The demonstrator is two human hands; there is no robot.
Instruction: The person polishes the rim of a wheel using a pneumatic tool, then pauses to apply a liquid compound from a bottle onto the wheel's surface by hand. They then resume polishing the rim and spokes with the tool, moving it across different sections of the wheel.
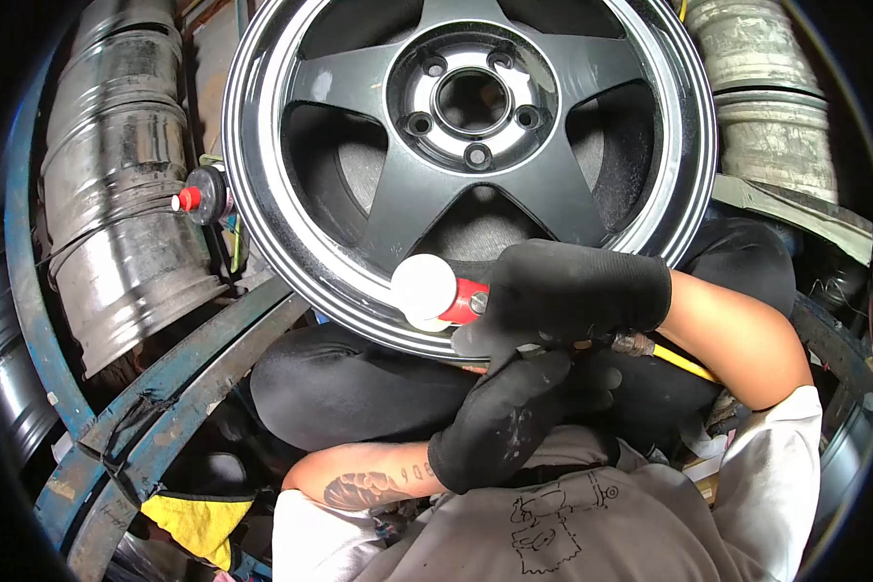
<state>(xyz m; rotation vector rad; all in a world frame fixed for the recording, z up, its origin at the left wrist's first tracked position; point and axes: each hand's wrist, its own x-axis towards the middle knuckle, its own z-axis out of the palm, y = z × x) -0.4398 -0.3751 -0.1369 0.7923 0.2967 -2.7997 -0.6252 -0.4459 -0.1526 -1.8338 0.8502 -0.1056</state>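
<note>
While right hand (580,294) wraps fingers round red tool (468,300) over wheel (409,194), left hand (504,419) near, its fingers' hold unclear.

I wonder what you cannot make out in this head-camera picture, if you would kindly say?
All in the head view:
- Rear of the red-and-white tool: covered by the right hand.
- Whether the left hand holds anything: the hands themselves block it.
- Top of the wheel: cut by the upper edge.
</note>
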